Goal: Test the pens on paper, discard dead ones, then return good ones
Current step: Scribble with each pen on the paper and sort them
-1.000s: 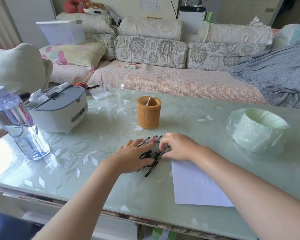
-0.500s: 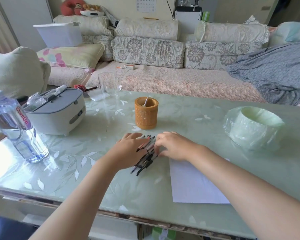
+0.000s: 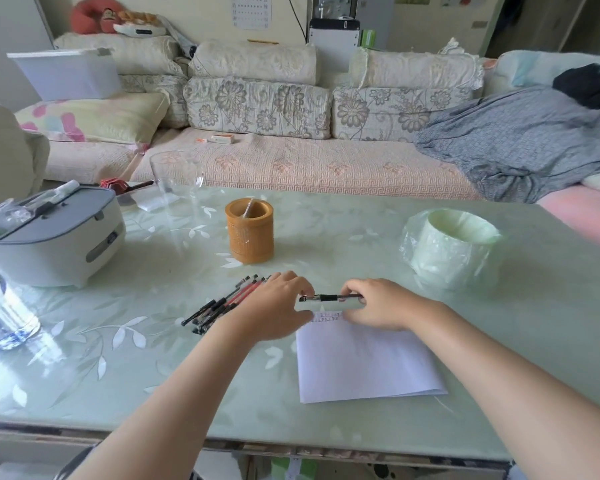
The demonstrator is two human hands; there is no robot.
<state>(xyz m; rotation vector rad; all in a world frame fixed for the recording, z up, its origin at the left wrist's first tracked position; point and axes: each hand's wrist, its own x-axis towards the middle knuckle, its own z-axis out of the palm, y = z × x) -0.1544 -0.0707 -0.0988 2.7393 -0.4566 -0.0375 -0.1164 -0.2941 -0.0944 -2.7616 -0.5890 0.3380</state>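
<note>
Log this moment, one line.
left hand, right hand: holding black pen | white paper sheet: adjacent | black and red pen pile: beside left hand

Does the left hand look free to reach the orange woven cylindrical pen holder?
Probably yes: bare green tabletop lies between the left hand and the orange woven pen holder, though its fingers pinch a black pen.

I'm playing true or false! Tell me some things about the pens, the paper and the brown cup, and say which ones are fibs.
1. The left hand and right hand both hold one black pen. True.
2. The brown cylindrical pen cup lies tipped over. False: it stands upright.
3. The pile of loose pens lies on the pale green table. True.
4. The white paper sheet is crumpled. False: it lies flat.
</note>
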